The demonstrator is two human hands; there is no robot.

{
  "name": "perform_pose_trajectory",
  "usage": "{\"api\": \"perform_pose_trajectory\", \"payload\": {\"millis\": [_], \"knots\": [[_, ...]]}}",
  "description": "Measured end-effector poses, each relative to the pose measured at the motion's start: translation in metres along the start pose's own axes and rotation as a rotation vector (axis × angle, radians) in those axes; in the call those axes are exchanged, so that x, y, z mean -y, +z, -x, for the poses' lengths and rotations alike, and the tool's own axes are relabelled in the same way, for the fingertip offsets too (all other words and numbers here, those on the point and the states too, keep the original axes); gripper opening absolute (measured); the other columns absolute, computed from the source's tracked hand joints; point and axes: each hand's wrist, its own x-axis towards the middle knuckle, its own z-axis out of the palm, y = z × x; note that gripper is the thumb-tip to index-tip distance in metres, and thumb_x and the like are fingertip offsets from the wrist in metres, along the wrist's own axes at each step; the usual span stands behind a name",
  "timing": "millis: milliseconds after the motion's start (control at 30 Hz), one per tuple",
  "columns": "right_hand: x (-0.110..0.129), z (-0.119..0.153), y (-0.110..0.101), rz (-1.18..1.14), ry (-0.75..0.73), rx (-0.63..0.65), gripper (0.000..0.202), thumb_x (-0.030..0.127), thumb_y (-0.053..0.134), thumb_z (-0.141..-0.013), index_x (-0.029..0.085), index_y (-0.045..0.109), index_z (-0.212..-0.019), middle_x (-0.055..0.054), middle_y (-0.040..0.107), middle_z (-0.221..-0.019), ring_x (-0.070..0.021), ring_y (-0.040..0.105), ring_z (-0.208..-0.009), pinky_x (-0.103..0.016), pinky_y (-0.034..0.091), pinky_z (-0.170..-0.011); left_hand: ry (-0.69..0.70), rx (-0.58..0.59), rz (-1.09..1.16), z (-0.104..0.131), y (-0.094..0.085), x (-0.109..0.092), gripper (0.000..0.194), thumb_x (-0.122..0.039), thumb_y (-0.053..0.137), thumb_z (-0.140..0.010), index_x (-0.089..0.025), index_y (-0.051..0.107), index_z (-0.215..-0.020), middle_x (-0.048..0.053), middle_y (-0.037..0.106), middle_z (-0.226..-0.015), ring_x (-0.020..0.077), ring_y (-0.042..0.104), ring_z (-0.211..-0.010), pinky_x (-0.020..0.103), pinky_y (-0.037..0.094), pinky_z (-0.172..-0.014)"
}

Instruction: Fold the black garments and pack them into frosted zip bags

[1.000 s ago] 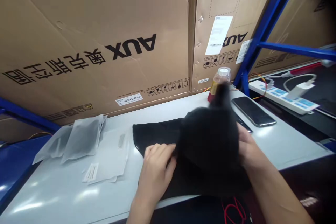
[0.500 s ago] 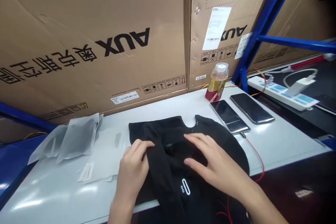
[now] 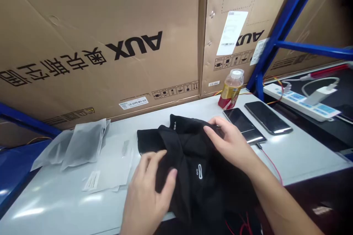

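Observation:
A black garment [image 3: 190,154] with a small white printed mark lies partly folded on the white table and hangs over its front edge. My right hand [image 3: 231,143] grips the garment's right side between thumb and fingers, with a folded-over layer under it. On the left, my left hand [image 3: 150,187] rests against the cloth, thumb and fingers spread apart. Small white lettering shows on the garment's upper part. The layers beneath the fold are hidden.
Frosted plastic bags [image 3: 82,143] lie at the left of the white table [image 3: 60,198]. A drink bottle [image 3: 231,89] and two phones, one a cabled phone [image 3: 245,125], one a larger phone [image 3: 267,118], lie right. Large cardboard boxes [image 3: 96,14] stand behind; a blue frame [image 3: 286,22] rises right.
My right hand has moved up and taken hold of the garment's right side, which is now folded inward. My left hand has shifted slightly, its thumb and fingers spreading apart.

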Motion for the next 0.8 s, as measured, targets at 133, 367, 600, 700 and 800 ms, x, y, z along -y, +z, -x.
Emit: {"api": "perform_pose_trajectory", "payload": {"millis": [133, 367, 600, 700, 800], "knots": [[-0.025, 0.011, -0.003, -0.055, 0.098, -0.042, 0.031, 0.056, 0.057, -0.101, 0.026, 0.060, -0.096, 0.000, 0.061, -0.081, -0.0197, 0.057, -0.070, -0.032, 0.048, -0.063, 0.001, 0.240, 0.066, 0.024, 0.013, -0.015, 0.057, -0.037, 0.064, -0.097, -0.030, 0.049, -0.152, 0.005, 0.072, -0.104, 0.0222, 0.073, -0.079, 0.031, 0.059, -0.060], [-0.044, -0.004, 0.001, 0.105, 0.034, -0.099, 0.033, 0.053, 0.056, -0.100, 0.024, 0.066, -0.113, -0.009, 0.070, -0.114, -0.0286, 0.068, -0.105, -0.043, 0.054, -0.093, -0.048, 0.067, 0.166, -0.006, -0.018, 0.001, 0.021, -0.037, 0.053, -0.105, -0.028, 0.070, -0.114, -0.003, 0.066, -0.074, 0.0140, 0.060, -0.058, 0.024, 0.051, -0.055], [0.001, 0.063, 0.004, 0.485, 0.038, 0.125, 0.043, 0.071, 0.069, -0.086, 0.029, 0.060, -0.091, -0.004, 0.067, -0.089, -0.0265, 0.068, -0.071, -0.036, 0.046, -0.056, 0.531, 0.230, -0.387, -0.105, -0.012, 0.032, 0.067, 0.007, 0.035, -0.089, -0.029, 0.063, -0.138, 0.007, 0.060, -0.149, 0.0291, 0.058, -0.134, 0.046, 0.049, -0.103], [-0.009, 0.101, 0.008, 0.501, 0.065, 0.209, 0.032, 0.052, 0.079, -0.079, 0.029, 0.057, -0.082, -0.001, 0.067, -0.080, -0.0257, 0.067, -0.063, -0.035, 0.044, -0.052, 0.668, 0.278, -0.431, -0.125, 0.007, 0.048, 0.053, 0.007, 0.046, -0.083, -0.026, 0.070, -0.117, 0.006, 0.062, -0.148, 0.0340, 0.052, -0.142, 0.056, 0.043, -0.109], [-0.026, 0.111, -0.001, 0.414, 0.127, 0.211, 0.009, 0.037, 0.060, -0.093, 0.029, 0.062, -0.089, -0.002, 0.070, -0.084, -0.0252, 0.070, -0.066, -0.036, 0.052, -0.057, 0.737, 0.239, -0.437, -0.121, 0.002, 0.055, 0.028, 0.002, 0.051, -0.086, -0.023, 0.065, -0.086, 0.002, 0.075, -0.113, 0.0267, 0.066, -0.120, 0.057, 0.039, -0.113]]}}
